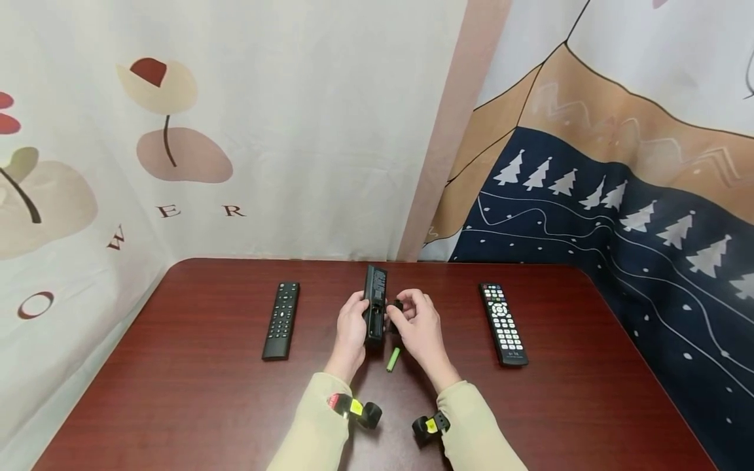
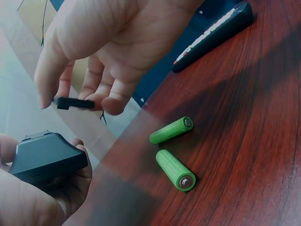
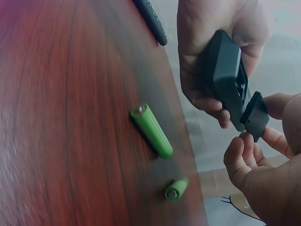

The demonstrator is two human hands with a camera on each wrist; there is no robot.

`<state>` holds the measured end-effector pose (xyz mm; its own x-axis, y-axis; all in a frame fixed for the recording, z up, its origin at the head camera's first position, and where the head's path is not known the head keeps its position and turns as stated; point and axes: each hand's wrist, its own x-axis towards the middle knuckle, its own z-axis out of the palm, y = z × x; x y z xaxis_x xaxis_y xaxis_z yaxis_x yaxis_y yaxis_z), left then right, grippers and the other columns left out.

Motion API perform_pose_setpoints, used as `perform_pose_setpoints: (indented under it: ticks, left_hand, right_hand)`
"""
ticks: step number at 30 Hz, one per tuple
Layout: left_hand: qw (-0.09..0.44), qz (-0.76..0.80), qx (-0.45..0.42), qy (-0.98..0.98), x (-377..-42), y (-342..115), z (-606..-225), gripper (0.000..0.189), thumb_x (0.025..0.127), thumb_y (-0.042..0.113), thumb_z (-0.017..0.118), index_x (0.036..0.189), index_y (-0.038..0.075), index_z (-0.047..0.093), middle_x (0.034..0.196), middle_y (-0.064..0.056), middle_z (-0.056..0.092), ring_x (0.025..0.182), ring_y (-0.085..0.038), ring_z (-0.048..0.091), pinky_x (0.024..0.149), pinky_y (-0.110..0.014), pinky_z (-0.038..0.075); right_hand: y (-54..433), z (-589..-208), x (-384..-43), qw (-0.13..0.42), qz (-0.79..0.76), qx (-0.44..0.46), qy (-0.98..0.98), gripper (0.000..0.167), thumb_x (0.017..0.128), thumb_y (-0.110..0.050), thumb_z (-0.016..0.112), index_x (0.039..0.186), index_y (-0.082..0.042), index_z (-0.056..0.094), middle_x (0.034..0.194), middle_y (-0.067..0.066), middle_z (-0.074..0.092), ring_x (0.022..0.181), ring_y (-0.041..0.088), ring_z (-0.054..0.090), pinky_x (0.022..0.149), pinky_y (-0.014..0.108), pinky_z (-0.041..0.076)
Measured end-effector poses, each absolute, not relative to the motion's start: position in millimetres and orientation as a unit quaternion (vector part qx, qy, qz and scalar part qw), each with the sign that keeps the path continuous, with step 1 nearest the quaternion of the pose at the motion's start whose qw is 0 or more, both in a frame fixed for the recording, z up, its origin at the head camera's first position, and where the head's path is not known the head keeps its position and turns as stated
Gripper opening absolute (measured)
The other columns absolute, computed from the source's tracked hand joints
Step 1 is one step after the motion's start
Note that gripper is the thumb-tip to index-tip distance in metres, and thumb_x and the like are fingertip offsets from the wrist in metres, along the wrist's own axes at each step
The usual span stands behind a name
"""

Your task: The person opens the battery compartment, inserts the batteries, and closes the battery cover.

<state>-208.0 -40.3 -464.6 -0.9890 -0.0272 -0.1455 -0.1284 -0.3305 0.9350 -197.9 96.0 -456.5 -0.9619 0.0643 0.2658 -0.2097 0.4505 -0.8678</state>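
Note:
My left hand [image 1: 352,330] grips a black remote control [image 1: 375,288] with its back facing up and its battery compartment uncovered. In my right hand [image 1: 421,325] a small black battery cover [image 3: 257,116] is pinched between thumb and fingers, just beside the remote and apart from it in the left wrist view. Two green batteries lie loose on the table below the hands: one battery [image 2: 172,130] and, close by, a second battery [image 2: 176,170]. Only one of them shows plainly in the head view, the other being hidden there.
A black remote with dark buttons [image 1: 281,320] lies to the left on the reddish-brown table [image 1: 194,392]. Another black remote with white buttons [image 1: 503,324] lies to the right. Patterned curtains [image 1: 324,131] hang behind the table's far edge.

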Motion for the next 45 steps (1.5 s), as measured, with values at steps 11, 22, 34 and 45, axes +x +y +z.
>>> perform_pose_setpoints:
  ticks: [11,22,34,45]
  left_hand:
    - [0.026,0.82,-0.071,0.568,-209.5,-43.4,-465.9,0.036,0.105,0.009,0.032,0.128,-0.008,0.055,0.122,-0.033,0.062,0.076,-0.019,0.066,0.062,-0.03,0.054]
    - [0.034,0.815,-0.077,0.574,-209.9,-44.6,-466.8,0.038,0.106,0.01,0.031,0.133,-0.004,0.054,0.126,-0.031,0.061,0.078,-0.019,0.068,0.066,-0.033,0.057]
    - [0.039,0.818,-0.088,0.567,-210.9,-44.2,-468.8,0.038,0.106,0.011,0.031,0.133,-0.004,0.054,0.127,-0.033,0.06,0.077,-0.019,0.068,0.065,-0.032,0.056]
    - [0.044,0.813,-0.085,0.574,-210.0,-45.0,-469.3,0.039,0.107,0.013,0.031,0.136,-0.002,0.053,0.129,-0.03,0.062,0.08,-0.019,0.069,0.067,-0.032,0.056]
  right_hand:
    - [109.2,-454.9,-201.7,0.129,0.501,0.046,-0.854,0.022,0.094,-0.015,0.074,0.112,-0.004,0.065,0.101,0.017,0.061,0.083,0.021,0.06,0.077,0.035,0.05]
    - [124.9,-462.4,-206.7,0.122,0.467,0.042,-0.875,0.02,0.094,-0.014,0.074,0.111,-0.006,0.065,0.098,0.012,0.058,0.084,0.025,0.057,0.076,0.036,0.048]
    - [142.5,-468.6,-210.7,0.131,0.42,0.023,-0.898,0.016,0.093,-0.012,0.075,0.105,-0.006,0.066,0.093,0.01,0.057,0.078,0.022,0.055,0.072,0.034,0.046]
    - [156.7,-471.1,-212.1,0.095,0.382,-0.007,-0.919,0.017,0.093,-0.014,0.074,0.105,-0.007,0.065,0.094,0.011,0.056,0.078,0.022,0.055,0.073,0.037,0.046]
